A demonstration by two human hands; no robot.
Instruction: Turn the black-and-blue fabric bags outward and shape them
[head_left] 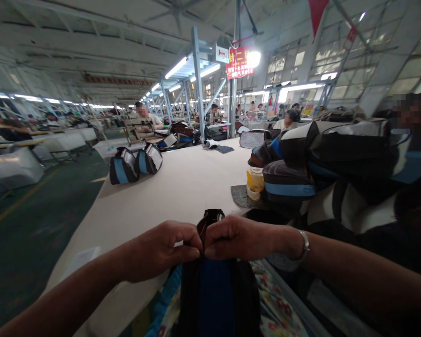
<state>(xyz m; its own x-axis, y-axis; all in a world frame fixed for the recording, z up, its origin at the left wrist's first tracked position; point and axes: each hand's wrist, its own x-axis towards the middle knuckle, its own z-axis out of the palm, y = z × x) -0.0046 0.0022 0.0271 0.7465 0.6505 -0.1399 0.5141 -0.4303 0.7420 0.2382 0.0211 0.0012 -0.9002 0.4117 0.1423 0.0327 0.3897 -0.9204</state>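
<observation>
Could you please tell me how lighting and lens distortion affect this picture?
In the head view, the wide lens bows the ceiling beams and stretches the white table towards the edges; the lamp beside the red sign blooms into glare, and the windows wash out; the left hand and right hand stay fairly sharp, while the black and blue bags at right fall into shadow.

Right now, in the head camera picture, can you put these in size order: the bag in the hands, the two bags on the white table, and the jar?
1. Black and blue bag, but it is nearest the camera.
2. Left table bag and right table bag, too alike to rank.
3. Jar.
</observation>
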